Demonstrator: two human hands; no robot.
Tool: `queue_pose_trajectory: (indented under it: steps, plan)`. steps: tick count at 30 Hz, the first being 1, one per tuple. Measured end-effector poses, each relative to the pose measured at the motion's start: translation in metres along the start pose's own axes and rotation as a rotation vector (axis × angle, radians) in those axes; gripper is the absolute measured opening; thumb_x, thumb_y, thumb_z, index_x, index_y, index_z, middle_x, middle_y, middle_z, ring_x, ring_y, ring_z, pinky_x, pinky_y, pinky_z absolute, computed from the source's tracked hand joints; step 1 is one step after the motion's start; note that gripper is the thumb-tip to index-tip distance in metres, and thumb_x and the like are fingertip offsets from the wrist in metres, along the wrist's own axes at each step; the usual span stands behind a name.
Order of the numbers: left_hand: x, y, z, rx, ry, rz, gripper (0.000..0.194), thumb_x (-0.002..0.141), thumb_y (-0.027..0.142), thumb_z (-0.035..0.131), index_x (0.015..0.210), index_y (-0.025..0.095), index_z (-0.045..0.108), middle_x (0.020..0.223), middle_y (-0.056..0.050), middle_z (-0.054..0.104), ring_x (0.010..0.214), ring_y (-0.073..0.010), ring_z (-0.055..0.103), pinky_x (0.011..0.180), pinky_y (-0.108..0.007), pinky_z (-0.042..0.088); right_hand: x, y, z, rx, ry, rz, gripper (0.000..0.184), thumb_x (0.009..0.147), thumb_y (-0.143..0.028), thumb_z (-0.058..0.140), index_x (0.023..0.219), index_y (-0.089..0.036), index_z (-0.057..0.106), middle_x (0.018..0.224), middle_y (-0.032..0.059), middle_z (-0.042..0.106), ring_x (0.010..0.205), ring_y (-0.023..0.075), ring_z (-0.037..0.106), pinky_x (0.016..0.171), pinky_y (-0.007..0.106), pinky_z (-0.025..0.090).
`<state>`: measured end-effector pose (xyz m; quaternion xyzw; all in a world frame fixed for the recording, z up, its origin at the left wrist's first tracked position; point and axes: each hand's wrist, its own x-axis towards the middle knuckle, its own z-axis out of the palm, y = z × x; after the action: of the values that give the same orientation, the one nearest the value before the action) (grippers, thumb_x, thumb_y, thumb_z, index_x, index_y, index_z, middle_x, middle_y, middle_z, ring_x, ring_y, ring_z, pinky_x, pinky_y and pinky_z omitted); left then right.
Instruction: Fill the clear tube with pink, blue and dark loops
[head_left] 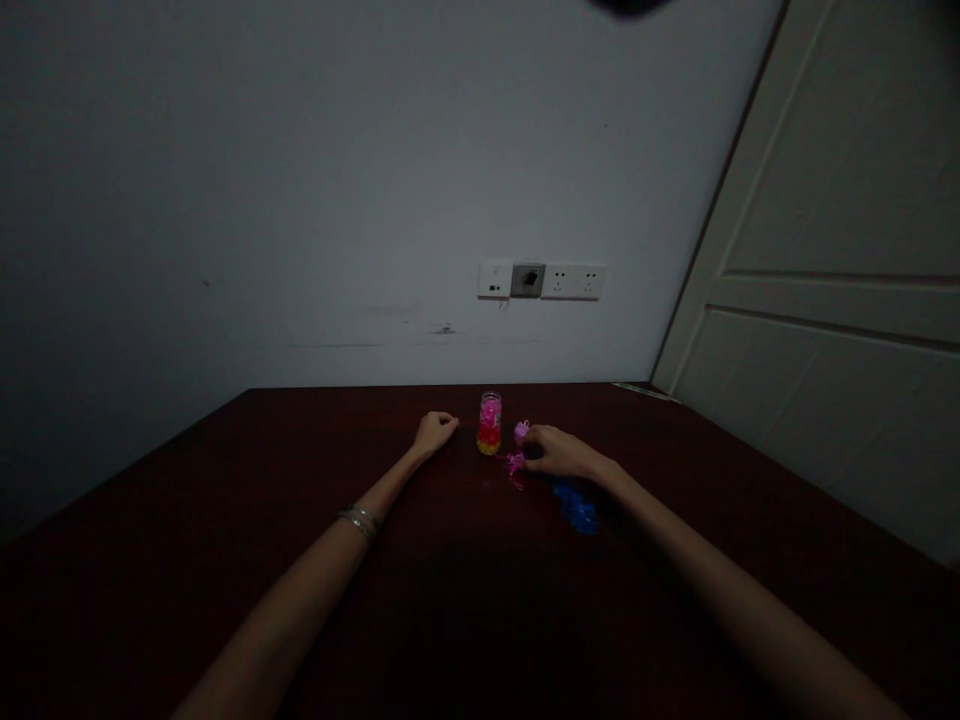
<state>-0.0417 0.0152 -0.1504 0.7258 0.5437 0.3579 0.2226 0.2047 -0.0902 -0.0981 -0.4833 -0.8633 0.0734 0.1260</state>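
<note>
A small clear jar (490,424) stands upright on the table, with yellow, red and pink pieces inside in layers. To its left my left hand (436,434) rests on the tabletop, fingers curled in and nothing visible in them. On the jar's other side, my right hand (561,452) bends its fingertips and thumb onto loose pink strands (514,462). A lighter pink bundle (522,431) lies just beyond those fingertips, partly covered by them. Below my right wrist is a heap of blue pieces (576,508), too dark to make out in detail.
The dark reddish-brown table (465,560) meets a pale wall (337,200) at the back. Sockets and a switch (541,281) sit on that wall. A light panelled door (832,250) stands to the right. A thin strip (645,391) lies at the table's back right corner.
</note>
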Motion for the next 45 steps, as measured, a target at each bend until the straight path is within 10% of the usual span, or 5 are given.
queue_pose_trajectory:
  steps: [16, 45]
  plan:
    - [-0.001, 0.004, 0.002, 0.154, -0.040, -0.014, 0.033, 0.074, 0.035, 0.044, 0.071, 0.013, 0.068, 0.075, -0.007, 0.067, 0.071, -0.0169, 0.058, 0.064, -0.023, 0.038, 0.022, 0.003, -0.002, -0.031, -0.198, 0.101, 0.019, 0.068, -0.024, 0.058, 0.084, -0.018, 0.066, 0.082, 0.0051, 0.065, 0.068, 0.0144, 0.057, 0.054, 0.021, 0.036]
    - [-0.002, -0.001, 0.000, 0.128, -0.080, 0.042, 0.032, 0.074, 0.033, 0.044, 0.072, 0.015, 0.069, 0.072, -0.004, 0.066, 0.067, -0.0151, 0.057, 0.062, -0.021, 0.039, 0.024, 0.009, -0.002, 0.263, -0.174, 0.006, 0.017, 0.065, -0.018, 0.057, 0.075, -0.011, 0.068, 0.073, 0.0049, 0.066, 0.068, 0.0143, 0.058, 0.060, 0.020, 0.041]
